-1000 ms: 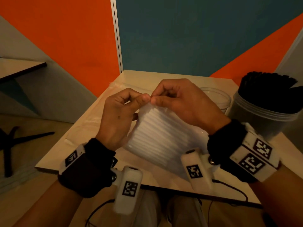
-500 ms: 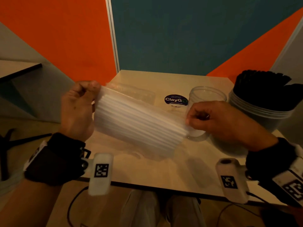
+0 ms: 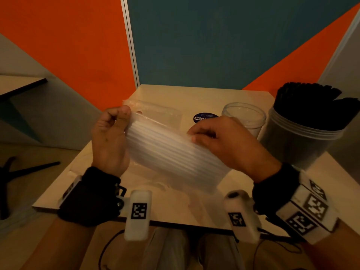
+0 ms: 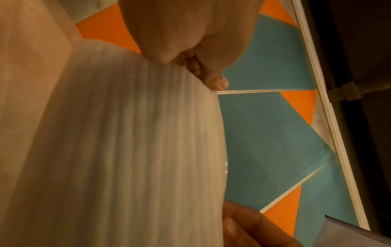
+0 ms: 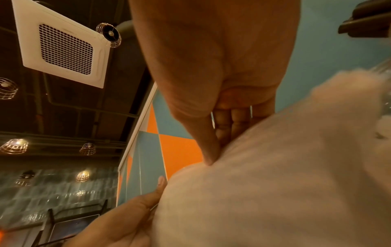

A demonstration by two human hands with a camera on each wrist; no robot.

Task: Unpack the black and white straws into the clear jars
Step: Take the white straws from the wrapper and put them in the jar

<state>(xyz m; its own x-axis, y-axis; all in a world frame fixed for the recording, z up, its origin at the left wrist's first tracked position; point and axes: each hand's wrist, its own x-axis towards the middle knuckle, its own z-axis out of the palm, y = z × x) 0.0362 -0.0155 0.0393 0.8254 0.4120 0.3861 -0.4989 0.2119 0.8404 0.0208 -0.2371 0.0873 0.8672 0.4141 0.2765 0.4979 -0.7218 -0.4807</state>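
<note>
A clear plastic pack of white straws [image 3: 171, 152] hangs above the table between both hands, tilted down to the right. My left hand [image 3: 116, 121] pinches its upper left corner, and the pack [image 4: 127, 150] fills the left wrist view. My right hand [image 3: 196, 134] pinches its top edge further right, thumb against fingers; the pack [image 5: 275, 183] shows blurred there. An empty clear jar [image 3: 245, 115] stands behind the right hand. A larger clear jar [image 3: 300, 145] at the right holds black straws [image 3: 311, 106].
An empty clear plastic bag [image 3: 161, 112] lies on the light wooden table [image 3: 194, 203] behind the pack, beside a round dark blue sticker [image 3: 204, 117]. Orange and teal wall panels rise behind the table. My knees show below the front edge.
The hands, pinching together at the top of the pack a second ago, pulled apart and the pack swung sideways. Since half a second ago my right hand has slid left along the top edge.
</note>
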